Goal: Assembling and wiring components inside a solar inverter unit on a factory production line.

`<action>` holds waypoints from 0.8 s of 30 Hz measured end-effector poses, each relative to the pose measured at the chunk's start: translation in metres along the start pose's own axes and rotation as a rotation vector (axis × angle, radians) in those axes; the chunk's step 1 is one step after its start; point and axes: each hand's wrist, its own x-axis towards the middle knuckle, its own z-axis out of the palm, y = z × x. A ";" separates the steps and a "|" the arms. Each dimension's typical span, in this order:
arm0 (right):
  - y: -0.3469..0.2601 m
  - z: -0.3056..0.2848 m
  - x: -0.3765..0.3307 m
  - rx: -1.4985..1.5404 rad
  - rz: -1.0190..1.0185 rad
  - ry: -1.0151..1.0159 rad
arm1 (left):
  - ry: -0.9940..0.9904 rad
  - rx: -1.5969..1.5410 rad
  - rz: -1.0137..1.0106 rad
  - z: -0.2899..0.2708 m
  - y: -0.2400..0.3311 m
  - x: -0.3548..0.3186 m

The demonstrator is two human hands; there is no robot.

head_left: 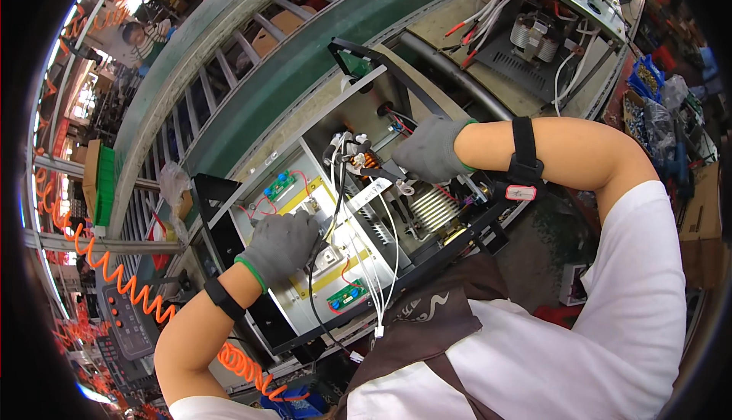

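Note:
An open metal chassis [396, 267] lies before me, its frame dark. Over its left half, my left hand [284, 243], in a grey glove, has curled fingers beside a black cable [311, 283]. What they hold, if anything, is hidden. That half has a silver plate with yellow strips [314, 286] and small green circuit boards [347, 296]. My right hand [433, 148], gloved too, reaches into the other half with its fingers drawn together near a copper-wound coil [364, 159]; its grip is unclear. White wires [366, 275] cross the chassis, close to a ribbed metal part [435, 210].
Beyond the chassis runs a roller conveyor [202, 96] with green edges. Another opened unit [534, 43] with loose wires stands at the far right. An orange coiled hose [114, 275] hangs at the left, by a grey control panel [126, 321]. A person [145, 39] is far off, upper left.

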 end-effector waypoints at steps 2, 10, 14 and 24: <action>0.003 0.001 0.000 -0.016 0.012 -0.011 | -0.002 -0.007 0.002 0.001 -0.002 0.000; 0.008 -0.001 0.003 0.048 -0.063 -0.035 | 0.042 -0.383 -0.288 -0.003 0.016 -0.006; 0.015 0.007 0.004 0.073 -0.147 0.116 | 0.043 -0.316 -0.295 -0.007 0.021 -0.005; 0.007 0.006 0.005 0.068 -0.095 0.038 | -0.022 -0.006 0.042 -0.012 0.000 0.002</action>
